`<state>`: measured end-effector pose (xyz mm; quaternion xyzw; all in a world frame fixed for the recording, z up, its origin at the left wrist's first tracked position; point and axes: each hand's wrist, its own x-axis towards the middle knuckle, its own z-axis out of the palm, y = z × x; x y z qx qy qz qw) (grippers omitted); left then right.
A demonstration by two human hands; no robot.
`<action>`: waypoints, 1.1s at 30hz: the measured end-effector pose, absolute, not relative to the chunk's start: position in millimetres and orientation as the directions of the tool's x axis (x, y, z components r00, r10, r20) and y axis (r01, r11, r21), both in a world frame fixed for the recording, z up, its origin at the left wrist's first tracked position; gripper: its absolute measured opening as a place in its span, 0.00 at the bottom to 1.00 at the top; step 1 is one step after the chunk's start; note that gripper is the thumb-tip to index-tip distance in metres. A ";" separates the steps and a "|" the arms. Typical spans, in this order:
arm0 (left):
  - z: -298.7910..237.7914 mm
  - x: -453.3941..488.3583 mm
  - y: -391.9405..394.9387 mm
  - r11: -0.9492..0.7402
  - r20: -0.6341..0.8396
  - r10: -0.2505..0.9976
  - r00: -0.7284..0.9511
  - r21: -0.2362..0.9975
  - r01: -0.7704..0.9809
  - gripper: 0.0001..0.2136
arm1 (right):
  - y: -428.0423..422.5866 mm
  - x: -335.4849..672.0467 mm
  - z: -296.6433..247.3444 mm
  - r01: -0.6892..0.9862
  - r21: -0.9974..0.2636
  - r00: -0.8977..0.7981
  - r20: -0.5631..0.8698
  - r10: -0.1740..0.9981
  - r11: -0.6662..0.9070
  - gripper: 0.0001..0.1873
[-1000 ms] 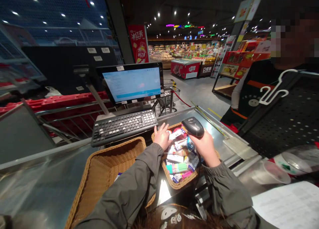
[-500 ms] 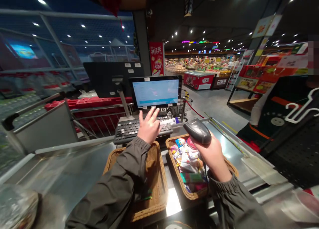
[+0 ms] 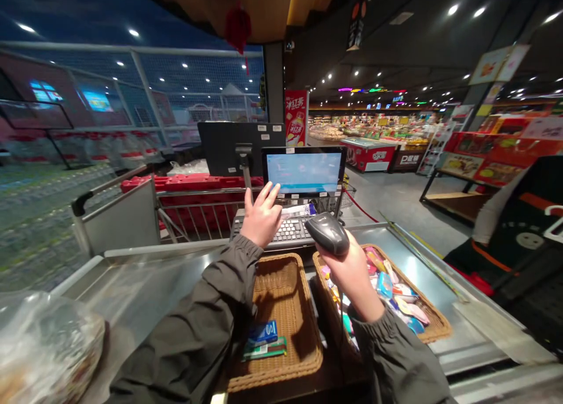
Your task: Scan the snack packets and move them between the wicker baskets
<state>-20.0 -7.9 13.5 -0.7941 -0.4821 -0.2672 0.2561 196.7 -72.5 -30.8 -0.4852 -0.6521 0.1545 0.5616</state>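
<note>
My right hand (image 3: 349, 273) is wrapped round a dark grey barcode scanner (image 3: 328, 234), held above the right-hand wicker basket (image 3: 435, 330). That basket is full of small colourful packets (image 3: 396, 292). My left hand (image 3: 263, 217) hovers by the keyboard (image 3: 290, 230), fingers spread and holding nothing, fingertips near the lower left of the lit monitor (image 3: 303, 172); whether they touch it I cannot tell. Under my left forearm stands the left wicker basket (image 3: 277, 275), with a blue packet (image 3: 264, 332) and a green packet (image 3: 268, 349) inside.
A metal counter (image 3: 153, 287) runs beneath everything. A plastic-wrapped item (image 3: 48, 345) lies at the far left. Behind stand a second monitor (image 3: 224, 149) seen from its back, a metal cart (image 3: 118, 216) and a red freezer (image 3: 369, 155). A dark garment with orange stripes (image 3: 523, 228) is at the right.
The view has swung left, so the scene sits further right. The scanner has moved left relative to the right basket, and the two packets in the left basket show more clearly.
</note>
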 end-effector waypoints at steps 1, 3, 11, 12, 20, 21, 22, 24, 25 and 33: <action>13.7 -22.0 -8.6 -0.405 0.675 0.628 0.388 -0.142 0.903 0.04 | -73.9 194.9 -32.6 0.460 -0.746 0.099 0.582 0.807 0.482 0.21; 13.5 -25.4 -10.0 -0.408 0.678 0.627 0.384 -0.133 0.903 0.04 | -76.5 191.7 -35.4 0.461 -0.745 0.091 0.581 0.809 0.482 0.22; 9.3 -39.3 -13.3 -0.420 0.678 0.641 0.361 -0.084 0.903 0.04 | -77.3 179.9 -45.9 0.518 -0.691 0.027 0.603 0.797 0.505 0.16; 8.6 -41.0 -13.6 -0.417 0.677 0.643 0.359 -0.083 0.905 0.04 | -77.2 178.3 -46.8 0.530 -0.682 0.025 0.606 0.795 0.504 0.17; 4.9 -50.7 -14.9 -0.379 0.675 0.642 0.364 -0.132 0.916 0.04 | -83.1 166.2 -45.4 0.559 -0.657 -0.013 0.603 0.798 0.506 0.15; 5.0 -51.4 -14.8 -0.375 0.676 0.641 0.362 -0.135 0.917 0.05 | -83.9 165.7 -45.3 0.561 -0.653 -0.026 0.601 0.799 0.509 0.15; 5.1 -52.1 -14.8 -0.374 0.678 0.640 0.361 -0.135 0.917 0.05 | -84.5 165.5 -45.4 0.563 -0.650 -0.035 0.598 0.800 0.510 0.15; 5.3 -53.3 -14.7 -0.379 0.680 0.639 0.360 -0.129 0.916 0.05 | -85.4 166.0 -46.2 0.564 -0.653 -0.031 0.595 0.803 0.505 0.17; 5.3 -53.8 -14.8 -0.384 0.681 0.638 0.360 -0.124 0.915 0.05 | -85.6 166.4 -46.7 0.563 -0.657 -0.024 0.594 0.804 0.502 0.17; -3.4 -58.8 -16.8 -0.391 0.693 0.627 0.356 -0.115 0.913 0.06 | -84.6 170.3 -50.0 0.540 -0.679 0.016 0.599 0.800 0.498 0.18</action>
